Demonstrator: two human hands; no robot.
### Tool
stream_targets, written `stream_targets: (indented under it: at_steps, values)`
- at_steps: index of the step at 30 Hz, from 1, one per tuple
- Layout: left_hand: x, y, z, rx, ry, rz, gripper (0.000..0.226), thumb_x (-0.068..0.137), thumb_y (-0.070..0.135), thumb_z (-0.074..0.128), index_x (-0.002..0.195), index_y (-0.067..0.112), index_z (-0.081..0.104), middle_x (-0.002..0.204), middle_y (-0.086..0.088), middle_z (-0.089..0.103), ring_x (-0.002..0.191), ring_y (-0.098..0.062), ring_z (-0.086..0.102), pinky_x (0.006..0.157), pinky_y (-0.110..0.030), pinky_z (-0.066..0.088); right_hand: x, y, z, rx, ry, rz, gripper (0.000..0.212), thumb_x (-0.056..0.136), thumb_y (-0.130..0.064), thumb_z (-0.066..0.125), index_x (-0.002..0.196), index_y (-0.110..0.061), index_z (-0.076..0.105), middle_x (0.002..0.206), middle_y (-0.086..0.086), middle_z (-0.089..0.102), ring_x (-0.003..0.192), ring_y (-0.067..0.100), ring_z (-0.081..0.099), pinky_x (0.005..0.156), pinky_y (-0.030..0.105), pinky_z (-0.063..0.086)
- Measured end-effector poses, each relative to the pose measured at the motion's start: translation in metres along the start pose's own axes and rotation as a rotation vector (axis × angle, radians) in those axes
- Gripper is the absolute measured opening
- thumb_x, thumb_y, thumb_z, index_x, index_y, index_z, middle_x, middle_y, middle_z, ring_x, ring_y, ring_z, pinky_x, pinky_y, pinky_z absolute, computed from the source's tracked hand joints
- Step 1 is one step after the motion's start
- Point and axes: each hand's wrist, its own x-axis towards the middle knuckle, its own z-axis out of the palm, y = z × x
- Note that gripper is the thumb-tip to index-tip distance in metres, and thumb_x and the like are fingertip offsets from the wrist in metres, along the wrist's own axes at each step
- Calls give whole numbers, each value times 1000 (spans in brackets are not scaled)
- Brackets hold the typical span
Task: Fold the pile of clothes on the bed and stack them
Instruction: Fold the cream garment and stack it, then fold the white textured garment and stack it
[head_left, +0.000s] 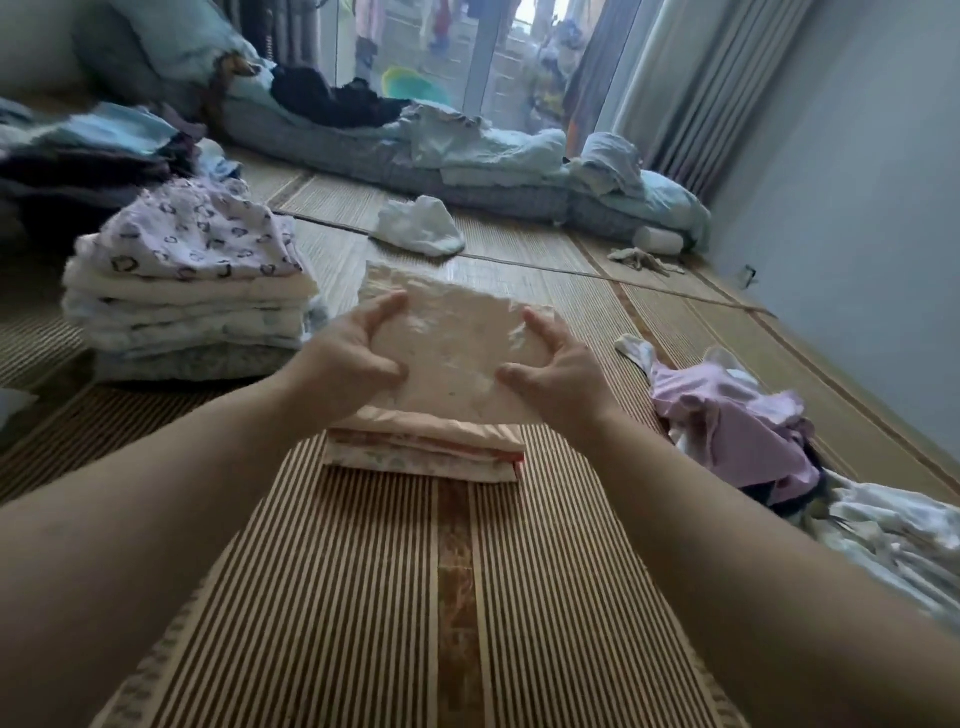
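A folded peach-coloured garment (452, 343) lies on top of a small stack of folded clothes (426, 454) in the middle of the striped mat. My left hand (345, 358) grips its left edge, thumb on top. My right hand (558, 371) grips its right edge the same way. To the left stands a taller stack of folded clothes (192, 306) topped by a white piece with dark heart prints. At the right lies an unfolded heap with a pink garment (737, 426) and pale patterned cloth (893, 540).
A loose white cloth (421, 226) lies on the mat beyond the stack. Rolled blue-grey bedding (467, 156) runs along the far edge by the window. Dark folded clothes (83, 161) sit at the far left. A wall (857, 182) bounds the right side.
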Motion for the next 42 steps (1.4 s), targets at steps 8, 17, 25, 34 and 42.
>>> stream_targets:
  at_steps: [8, 17, 25, 34, 42]
  values:
    - [29, -66, -31, 711, 39, -180, 72, 76, 45, 72, 137, 54, 34, 157, -8, -7, 144, -37, 9, 115, -41, 17, 43, 50, 53, -458, -100, 187, 78, 78, -57, 64, 143, -20, 41, 142, 7, 48, 125, 25, 50, 102, 37, 42]
    - [19, -51, -29, 1150, 50, 2, 83, 78, 70, 54, 147, 47, 15, 159, 4, -11, 144, -24, -11, 114, -56, 1, -7, 51, 22, -310, -3, 115, 69, 86, -52, 59, 145, -21, 38, 145, 5, 39, 125, 15, 42, 101, 32, 34]
    - [-20, -33, 116, 1203, -281, 177, 85, 81, 59, 58, 147, 49, 6, 159, 7, -7, 146, -24, -7, 117, -57, 7, -106, 79, -84, -424, 80, 159, 60, 86, -46, 63, 139, -27, 45, 150, 2, 34, 138, 16, 32, 108, 35, 31]
    - [-29, -38, 305, 1208, -540, 315, 82, 82, 56, 60, 148, 44, 13, 159, 6, 13, 145, -22, 12, 116, -45, 19, -150, 130, -175, -630, 226, 276, 49, 81, -42, 62, 129, -39, 53, 145, -5, 40, 135, 20, 35, 109, 45, 32]
    - [-14, -65, 417, 1209, -746, 372, 69, 82, 53, 57, 144, 37, 30, 150, 6, 35, 135, -22, 34, 108, -45, 36, -188, 190, -273, -701, 132, 752, 83, 69, -51, 65, 142, -48, 26, 148, -3, 30, 135, 29, 28, 110, 53, 27]
